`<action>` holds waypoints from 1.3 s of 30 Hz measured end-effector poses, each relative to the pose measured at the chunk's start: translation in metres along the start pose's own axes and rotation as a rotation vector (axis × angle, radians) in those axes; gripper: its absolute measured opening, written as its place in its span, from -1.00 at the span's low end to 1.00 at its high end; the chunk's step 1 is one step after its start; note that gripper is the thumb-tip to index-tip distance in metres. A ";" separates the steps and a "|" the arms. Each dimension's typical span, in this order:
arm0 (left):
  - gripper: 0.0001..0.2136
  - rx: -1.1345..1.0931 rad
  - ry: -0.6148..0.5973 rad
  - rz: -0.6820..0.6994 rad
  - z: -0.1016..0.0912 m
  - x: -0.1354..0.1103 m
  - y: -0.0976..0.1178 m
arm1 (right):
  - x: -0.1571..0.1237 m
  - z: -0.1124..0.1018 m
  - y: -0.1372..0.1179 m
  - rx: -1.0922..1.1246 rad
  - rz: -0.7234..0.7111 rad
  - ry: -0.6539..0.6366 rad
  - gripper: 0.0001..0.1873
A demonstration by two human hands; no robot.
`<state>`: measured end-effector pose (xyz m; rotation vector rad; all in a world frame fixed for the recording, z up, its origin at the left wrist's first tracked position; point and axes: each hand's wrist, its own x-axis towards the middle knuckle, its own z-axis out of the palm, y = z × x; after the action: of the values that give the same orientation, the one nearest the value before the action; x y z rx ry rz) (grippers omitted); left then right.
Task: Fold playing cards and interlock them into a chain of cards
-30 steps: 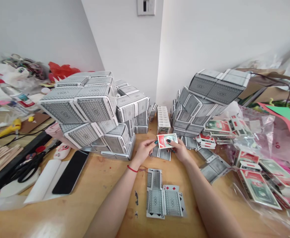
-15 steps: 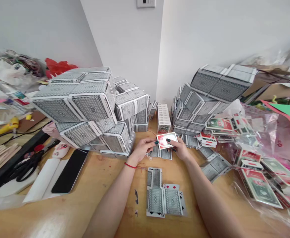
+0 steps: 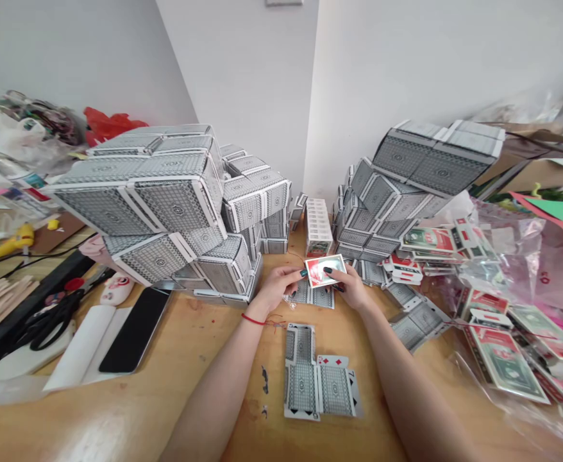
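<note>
Between my two hands is a red, white and green playing-card box (image 3: 316, 272), held tilted above the wooden table. My left hand (image 3: 277, 287) pinches its left end with thumb and fingers. At the right end, my right hand (image 3: 353, 289) grips it with the thumb on top and fingers underneath. Beneath the box lie face-down grey playing cards (image 3: 320, 298), partly hidden by it. Closer to me, more grey-backed cards (image 3: 302, 388) overlap on the table, one showing red diamonds at its edge.
Tall stacks of blocks covered in grey cards stand at left (image 3: 166, 199) and right (image 3: 435, 160). Between them is a row of card boxes (image 3: 317, 224). Several card boxes (image 3: 505, 362) lie on plastic at right. A black phone (image 3: 134, 330) and scissors (image 3: 58, 317) lie at left.
The card box is tilted slightly differently, and its right end sits a touch further right. Both hands keep their hold on it. The camera view has shifted slightly.
</note>
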<state>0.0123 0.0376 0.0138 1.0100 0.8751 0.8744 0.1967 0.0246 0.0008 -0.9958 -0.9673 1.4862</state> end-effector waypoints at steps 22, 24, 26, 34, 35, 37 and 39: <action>-0.73 0.164 -0.038 -0.028 0.014 0.000 -0.002 | -0.002 0.007 -0.003 -0.150 -0.059 -0.022 -0.76; -0.73 0.153 -0.040 -0.029 0.013 0.001 -0.003 | -0.001 0.005 -0.002 -0.112 -0.055 -0.005 -0.76; -0.73 0.166 -0.031 -0.011 0.014 0.001 -0.004 | 0.001 0.005 -0.001 -0.090 -0.039 0.012 -0.77; -0.70 0.216 -0.039 -0.012 0.017 -0.004 -0.003 | 0.004 0.005 0.000 0.021 -0.008 0.089 -0.79; -0.70 0.221 -0.033 -0.012 0.017 -0.004 -0.003 | 0.004 0.005 0.000 0.023 -0.004 0.089 -0.78; -0.70 0.228 -0.020 -0.012 0.017 -0.005 -0.003 | 0.004 0.005 0.000 0.026 0.000 0.090 -0.76; -0.69 0.230 -0.019 -0.004 0.017 -0.005 -0.003 | 0.004 0.004 -0.001 0.030 -0.002 0.087 -0.76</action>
<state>0.0270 0.0269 0.0163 1.2132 0.9765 0.7710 0.1924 0.0284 0.0026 -1.0284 -0.8812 1.4402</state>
